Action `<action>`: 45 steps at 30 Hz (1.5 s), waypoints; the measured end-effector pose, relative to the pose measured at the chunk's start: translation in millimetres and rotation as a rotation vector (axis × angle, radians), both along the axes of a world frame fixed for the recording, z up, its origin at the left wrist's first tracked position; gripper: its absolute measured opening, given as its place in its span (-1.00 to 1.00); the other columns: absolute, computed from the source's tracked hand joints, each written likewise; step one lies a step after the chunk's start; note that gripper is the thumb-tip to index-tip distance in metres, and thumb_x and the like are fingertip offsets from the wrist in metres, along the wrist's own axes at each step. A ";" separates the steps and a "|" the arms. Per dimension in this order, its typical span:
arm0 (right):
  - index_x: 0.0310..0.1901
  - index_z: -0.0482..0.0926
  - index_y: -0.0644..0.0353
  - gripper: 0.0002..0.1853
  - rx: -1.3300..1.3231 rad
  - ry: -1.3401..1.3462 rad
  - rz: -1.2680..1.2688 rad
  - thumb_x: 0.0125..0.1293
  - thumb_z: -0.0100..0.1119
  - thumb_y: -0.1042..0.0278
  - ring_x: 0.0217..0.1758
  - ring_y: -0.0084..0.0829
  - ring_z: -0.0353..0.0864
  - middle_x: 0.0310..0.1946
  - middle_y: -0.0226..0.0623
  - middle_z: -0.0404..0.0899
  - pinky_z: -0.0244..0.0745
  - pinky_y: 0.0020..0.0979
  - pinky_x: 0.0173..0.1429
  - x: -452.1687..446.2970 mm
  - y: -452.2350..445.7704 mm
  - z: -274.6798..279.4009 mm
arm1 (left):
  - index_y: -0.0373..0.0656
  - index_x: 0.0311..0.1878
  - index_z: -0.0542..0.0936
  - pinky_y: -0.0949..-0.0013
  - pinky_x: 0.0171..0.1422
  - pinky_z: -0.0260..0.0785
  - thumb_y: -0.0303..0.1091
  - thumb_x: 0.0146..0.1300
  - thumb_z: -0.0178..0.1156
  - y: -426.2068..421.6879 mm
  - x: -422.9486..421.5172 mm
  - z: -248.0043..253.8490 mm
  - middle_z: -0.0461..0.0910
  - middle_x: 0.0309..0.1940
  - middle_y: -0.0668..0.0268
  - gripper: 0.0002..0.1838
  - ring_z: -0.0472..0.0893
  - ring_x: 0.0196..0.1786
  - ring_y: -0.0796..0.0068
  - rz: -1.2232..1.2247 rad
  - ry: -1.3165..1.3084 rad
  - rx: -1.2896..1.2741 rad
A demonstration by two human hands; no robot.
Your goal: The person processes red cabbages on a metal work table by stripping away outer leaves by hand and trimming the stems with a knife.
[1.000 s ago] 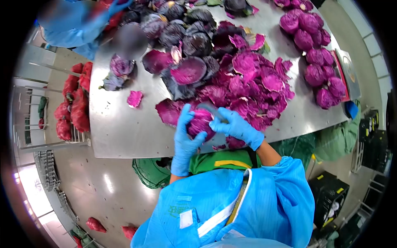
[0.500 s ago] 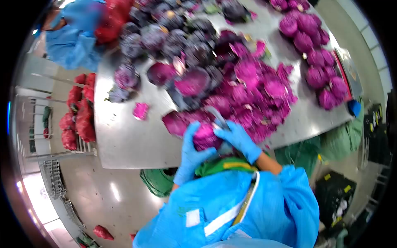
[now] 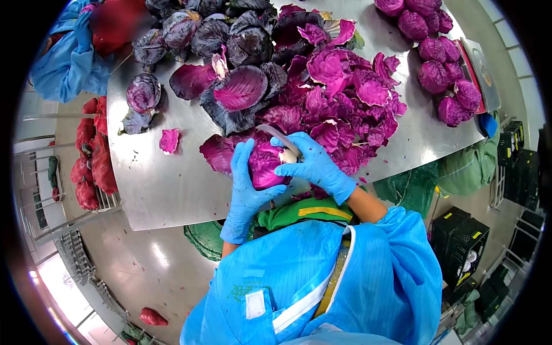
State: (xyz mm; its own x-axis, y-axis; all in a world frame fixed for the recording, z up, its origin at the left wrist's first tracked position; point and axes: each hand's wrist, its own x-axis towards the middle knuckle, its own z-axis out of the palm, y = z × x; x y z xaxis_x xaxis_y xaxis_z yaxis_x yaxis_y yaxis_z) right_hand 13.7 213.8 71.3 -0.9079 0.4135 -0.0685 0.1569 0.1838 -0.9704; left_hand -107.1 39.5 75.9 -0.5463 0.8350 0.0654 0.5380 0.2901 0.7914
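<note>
My left hand (image 3: 247, 187), in a blue glove, is wrapped round the near left side of a peeled red cabbage (image 3: 263, 167) just above the table's near edge. In my gloved right hand (image 3: 317, 165) is a knife with a curved blade (image 3: 276, 134), which lies over the cabbage's top right side. My right thumb presses by the pale stem end (image 3: 287, 156). Touching the cabbage's far left side is a loose purple leaf (image 3: 216, 154). A heap of stripped leaves (image 3: 345, 115) lies just beyond my right hand.
Unpeeled dark cabbages (image 3: 248, 43) crowd the far side of the steel table (image 3: 167, 198). Peeled cabbages (image 3: 434, 75) line its right side, near a red-edged tray (image 3: 480, 75). At far left stands another person in a blue sleeve (image 3: 72, 69). Red sacks (image 3: 92, 155) are stacked at left.
The view has shifted, so the table's contents sit higher and further left. My hands still hold the cabbage and knife; the pale stem end now shows beside the right thumb.
</note>
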 end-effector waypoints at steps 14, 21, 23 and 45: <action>0.18 0.52 0.19 -0.36 -0.426 -0.078 -0.194 0.11 0.48 0.05 -0.13 -0.54 0.58 -0.04 -0.29 0.61 0.54 -0.52 -0.07 15.2 -4.4 -16.0 | -0.13 0.37 0.20 0.18 0.37 0.34 -0.18 -0.16 0.59 10.6 30.4 -16.5 0.31 0.27 0.15 0.03 0.42 0.25 0.25 0.456 -0.874 0.422; 0.31 0.38 0.13 -0.11 0.335 0.147 -0.028 -0.03 0.52 -0.08 0.13 -0.32 0.53 0.22 -0.18 0.42 0.50 -0.36 0.14 9.9 -5.0 -4.7 | -0.11 0.30 0.26 0.12 0.28 0.44 -0.14 0.21 0.33 11.9 33.8 -7.9 0.43 0.18 0.14 -0.33 0.50 0.20 0.24 0.503 -1.313 0.372; 0.26 0.44 0.14 -0.22 0.264 0.087 -0.074 0.04 0.49 -0.02 0.09 -0.33 0.55 0.16 -0.21 0.46 0.50 -0.38 0.10 13.5 -5.1 -1.3 | -0.18 0.27 0.27 0.13 0.27 0.44 -0.16 0.24 0.32 17.2 37.2 -4.9 0.46 0.16 0.12 -0.36 0.52 0.17 0.27 0.569 -1.342 0.357; -0.02 0.56 0.23 -0.63 -0.025 -0.069 -0.095 0.23 0.36 0.22 -0.21 -0.53 0.54 -0.12 -0.39 0.60 0.49 -0.43 -0.10 25.9 20.7 -0.2 | -0.25 0.29 0.20 0.23 0.25 0.45 -0.23 0.18 0.41 33.9 63.9 -1.1 0.41 0.15 0.07 -0.26 0.51 0.15 0.28 0.663 -1.093 0.307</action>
State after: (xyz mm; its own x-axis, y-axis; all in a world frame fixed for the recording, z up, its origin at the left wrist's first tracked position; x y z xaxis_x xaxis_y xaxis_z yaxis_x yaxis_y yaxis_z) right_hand 39.6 234.5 71.2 -0.8575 0.4949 -0.1407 0.2390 0.1411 -0.9607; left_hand -43.2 73.4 74.8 -0.7360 0.4198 -0.5311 -0.5920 -0.0186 0.8057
